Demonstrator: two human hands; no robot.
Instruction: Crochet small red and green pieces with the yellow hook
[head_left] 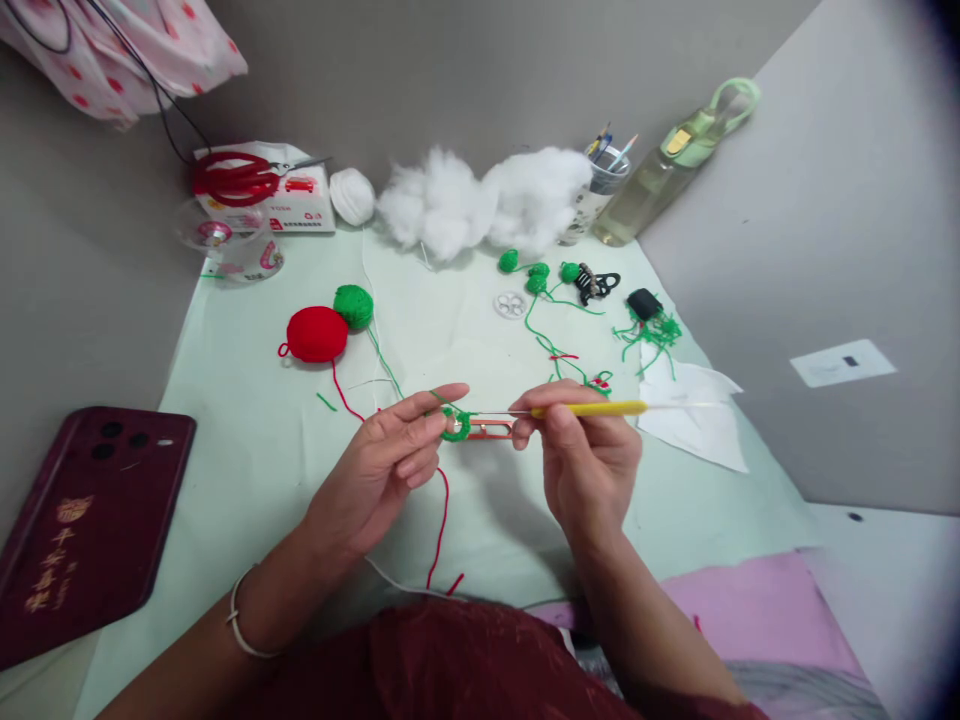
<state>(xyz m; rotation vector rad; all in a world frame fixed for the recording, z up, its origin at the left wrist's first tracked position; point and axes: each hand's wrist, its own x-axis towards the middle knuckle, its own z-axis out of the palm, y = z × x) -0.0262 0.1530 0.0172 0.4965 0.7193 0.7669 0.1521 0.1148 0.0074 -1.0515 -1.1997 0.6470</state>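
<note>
Between the thumb and fingers of my left hand (394, 450) is a small green crochet piece (456, 424), curved like a ring. My right hand (589, 460) grips a crochet hook (589, 410) by its yellow handle, and the thin metal shaft points left to the green piece. Whether the hook's tip is inside a stitch is too small to tell. Green yarn runs over my left fingers, and a strand leads from a green yarn ball (353, 307) toward that hand. An orange-framed item (491, 429) lies on the table just behind the hands, partly hidden.
A red yarn ball (316, 334) sits at left, near a clear plastic cup (259, 255). White stuffing (480, 200), red-handled scissors (236, 180), a pen cup (600, 190) and a water bottle (667, 180) line the back. Small green balls (537, 278) and white paper (690, 410) lie right; a phone (97, 520) lies left.
</note>
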